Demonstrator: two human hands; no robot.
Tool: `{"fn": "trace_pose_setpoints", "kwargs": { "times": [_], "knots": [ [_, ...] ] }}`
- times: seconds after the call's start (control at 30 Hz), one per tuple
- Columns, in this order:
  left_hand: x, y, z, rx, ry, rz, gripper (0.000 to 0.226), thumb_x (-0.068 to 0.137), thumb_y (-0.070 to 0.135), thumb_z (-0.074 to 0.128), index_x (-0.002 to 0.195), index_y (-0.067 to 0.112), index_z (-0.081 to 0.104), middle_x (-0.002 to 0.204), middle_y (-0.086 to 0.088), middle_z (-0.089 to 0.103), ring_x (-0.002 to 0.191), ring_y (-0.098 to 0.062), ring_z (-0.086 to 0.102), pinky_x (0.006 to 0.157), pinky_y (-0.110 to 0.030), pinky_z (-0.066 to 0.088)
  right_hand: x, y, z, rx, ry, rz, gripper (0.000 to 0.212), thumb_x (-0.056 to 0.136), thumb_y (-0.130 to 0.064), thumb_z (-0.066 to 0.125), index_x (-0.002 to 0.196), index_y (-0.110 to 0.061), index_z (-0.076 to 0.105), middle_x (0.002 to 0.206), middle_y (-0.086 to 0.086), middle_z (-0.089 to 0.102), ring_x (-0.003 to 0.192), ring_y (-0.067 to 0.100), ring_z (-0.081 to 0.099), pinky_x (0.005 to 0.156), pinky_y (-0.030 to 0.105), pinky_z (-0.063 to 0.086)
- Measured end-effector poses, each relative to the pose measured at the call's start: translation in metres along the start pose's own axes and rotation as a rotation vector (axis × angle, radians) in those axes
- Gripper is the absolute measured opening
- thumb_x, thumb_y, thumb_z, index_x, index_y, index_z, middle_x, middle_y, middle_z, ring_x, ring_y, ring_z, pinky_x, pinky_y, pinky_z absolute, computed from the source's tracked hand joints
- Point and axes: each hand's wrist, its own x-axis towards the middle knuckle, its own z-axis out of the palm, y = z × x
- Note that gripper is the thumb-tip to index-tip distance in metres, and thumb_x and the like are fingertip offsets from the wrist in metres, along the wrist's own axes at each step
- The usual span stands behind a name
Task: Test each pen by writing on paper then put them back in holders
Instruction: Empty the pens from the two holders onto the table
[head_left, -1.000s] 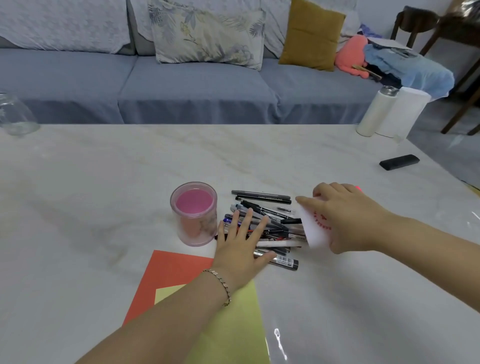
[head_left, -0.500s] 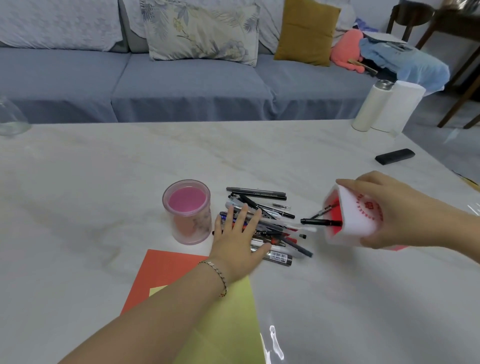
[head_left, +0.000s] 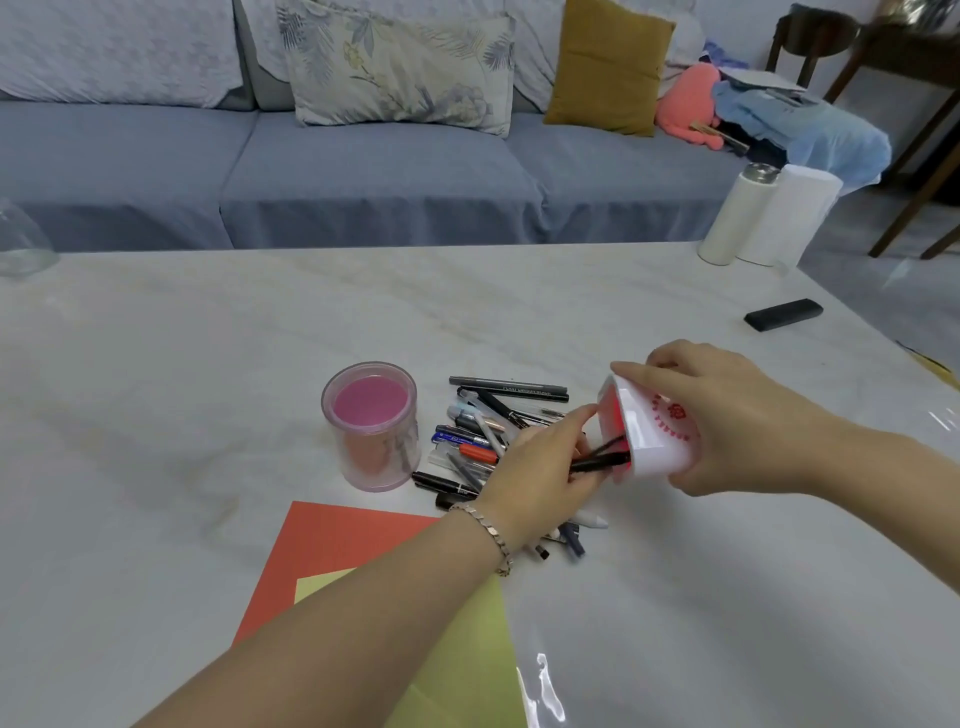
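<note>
Your right hand (head_left: 727, 421) comes in from the right edge of the frame, with the forearm low over the table (head_left: 208, 364). It grips the white holder (head_left: 657, 441), the one with red print, with fingers and thumb curled round its wall and one digit along the upper rim. The holder sits just right of the frame's centre, tipped on its side in your grasp. Its red-lined mouth is turned toward the left of the frame.

Your left arm rises on a diagonal from the bottom edge, with a chain bracelet (head_left: 488, 538) at the wrist. Your left hand (head_left: 540, 478) meets the holder's mouth. The thumb points up toward the rim, and the fingers are curled round the black pens (head_left: 602, 460) that stick out of the mouth. There seem to be two pens, though blur makes the count unsure.

The pile of pens (head_left: 483, 436) lies loose on the table at the centre of the frame, partly under your left hand. It contains black, grey, blue and red barrels pointing different ways. The pink holder (head_left: 371, 426) stands upright just left of the pile, with its clear wall close to the nearest pens.

At the lower centre a red sheet (head_left: 332, 551) lies flat on the table. A yellow-green sheet (head_left: 467, 649) lies on top of it, partly covered by your left forearm.
</note>
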Motion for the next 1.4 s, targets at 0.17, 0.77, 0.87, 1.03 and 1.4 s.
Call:
{"fn": "trace_pose_setpoints", "kwargs": {
  "times": [0.17, 0.77, 0.87, 1.03, 1.4],
  "knots": [
    [-0.001, -0.002, -0.003, -0.074, -0.154, -0.086, 0.053, 0.088, 0.031, 0.056, 0.134, 0.019, 0.034, 0.106, 0.002, 0.058, 0.1, -0.018, 0.057, 0.09, -0.037, 0.046, 0.002, -0.001, 0.001, 0.038, -0.032, 0.03, 0.099, 0.066, -0.032, 0.071, 0.145, -0.036, 0.012, 0.129, -0.009, 0.03, 0.111, 0.01, 0.031, 0.082, 0.014, 0.018],
    [0.006, -0.031, -0.041, 0.841, -0.208, 0.201, 0.03, 0.097, 0.012, 0.042, 0.125, 0.005, 0.047, 0.113, -0.013, 0.05, 0.101, -0.029, 0.05, 0.081, -0.034, 0.037, -0.014, 0.012, 0.012, -0.214, -0.075, 0.142, 0.093, 0.072, -0.032, 0.062, 0.146, -0.033, 0.006, 0.132, -0.005, 0.028, 0.12, 0.017, 0.033, 0.098, 0.021, 0.021],
    [-0.01, -0.042, -0.044, 0.871, -0.258, 0.124, 0.044, 0.093, 0.004, 0.041, 0.136, 0.01, 0.037, 0.133, -0.009, 0.04, 0.12, -0.026, 0.037, 0.097, -0.031, 0.028, -0.012, 0.004, 0.017, -0.068, -0.055, 0.113, 0.096, 0.069, -0.033, 0.066, 0.146, -0.034, 0.008, 0.13, -0.007, 0.029, 0.118, 0.014, 0.032, 0.09, 0.017, 0.02],
    [-0.031, -0.001, -0.065, -0.079, -0.017, -0.205, 0.058, 0.096, 0.037, 0.044, 0.146, 0.016, 0.023, 0.148, 0.004, 0.029, 0.132, -0.007, 0.031, 0.106, -0.017, 0.023, -0.007, -0.025, 0.017, 0.393, 0.126, 0.057, 0.104, 0.048, -0.053, 0.071, 0.14, -0.039, 0.025, 0.114, -0.022, 0.038, 0.114, 0.013, 0.038, 0.093, 0.024, 0.033],
    [-0.12, 0.038, -0.133, -0.293, 0.372, -0.27, 0.084, 0.049, 0.02, 0.089, 0.11, 0.046, 0.037, 0.103, 0.032, 0.048, 0.092, 0.021, 0.049, 0.067, -0.001, 0.041, 0.006, -0.136, 0.022, 0.967, 0.217, -0.076, 0.1, 0.057, -0.029, 0.086, 0.136, -0.046, 0.026, 0.132, -0.025, 0.038, 0.12, -0.013, 0.037, 0.098, 0.009, 0.035]
  ]
}}
